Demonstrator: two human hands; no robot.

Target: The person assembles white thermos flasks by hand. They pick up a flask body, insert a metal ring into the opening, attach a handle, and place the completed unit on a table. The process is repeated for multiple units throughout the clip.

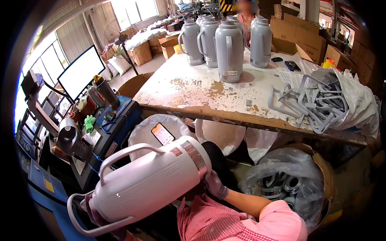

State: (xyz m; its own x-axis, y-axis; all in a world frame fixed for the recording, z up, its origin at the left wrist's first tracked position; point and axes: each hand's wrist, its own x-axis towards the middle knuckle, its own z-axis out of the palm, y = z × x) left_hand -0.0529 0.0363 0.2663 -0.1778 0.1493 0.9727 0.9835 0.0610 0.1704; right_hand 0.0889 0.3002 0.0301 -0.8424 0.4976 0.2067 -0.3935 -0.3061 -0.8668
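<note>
A large grey vacuum jug lies tilted across my lap, its silvery-banded end up to the right. My gloved right hand grips that end from the side, fingers partly hidden behind it. At the lower left end my gloved left hand is closed around the jug, much of it covered. One grey handle arches along the jug's upper side. A second grey handle loops around the lower end by my left hand; whether it is fixed on or loose, I cannot tell.
Several grey jugs stand on the worn white table. Loose grey handles spill from a bag at right. Metal rings fill a plastic-lined box. A phone rests on a lined bin; a blue machine stands left.
</note>
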